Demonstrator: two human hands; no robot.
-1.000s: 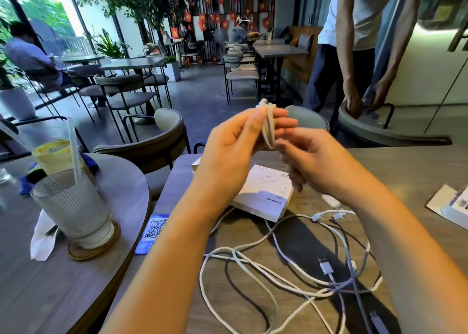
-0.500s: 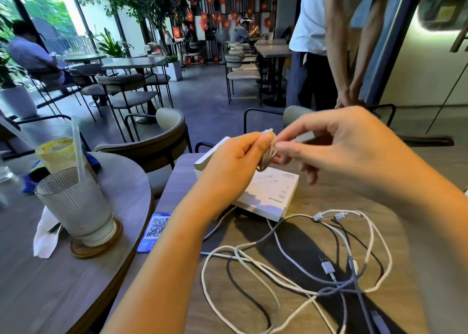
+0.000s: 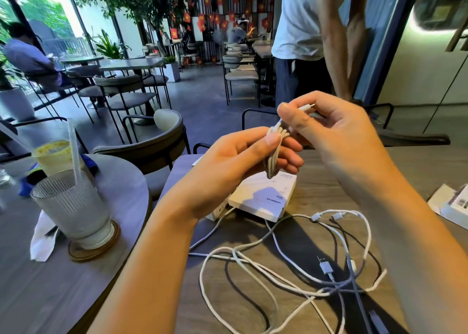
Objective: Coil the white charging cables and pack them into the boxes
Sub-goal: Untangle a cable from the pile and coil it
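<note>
White cable coil (image 3: 273, 153) held above the table (image 3: 319, 181) — a flattened bundle of several loops, pinched by the left hand (image 3: 243, 161) between thumb on the near side and curled fingers (image 3: 291, 160) behind. Right hand (image 3: 336, 131) just above it, thumb and forefinger closed on the free end, with the small metal plug (image 3: 307, 106) poking out toward the right. Both hands gripping the same cable, then: one on the loops, one on the tail. Judged from that, near the finish of coiling this one, with only the last short length to wrap or tuck. Nothing seen packed. Directly below the hands, a white box (image 3: 263, 199) lying closed on the table, its printed face up; whether anything is inside cannot be told. More white packaging (image 3: 453, 204) at the far right edge, only partly in view. Plenty left to do — a loose tangle of cables (image 3: 286, 270) sprawling across the near part of the table, white strands crossing a greyer one, with several connectors showing, among them a USB plug (image 3: 325, 267) and two small plugs (image 3: 326, 216) close together near the box. Exact count of cables in that tangle hard to tell. On the round side table (image 3: 121, 181) to the left, a ribbed glass (image 3: 73, 207) on a coaster, well apart from the work.
</note>
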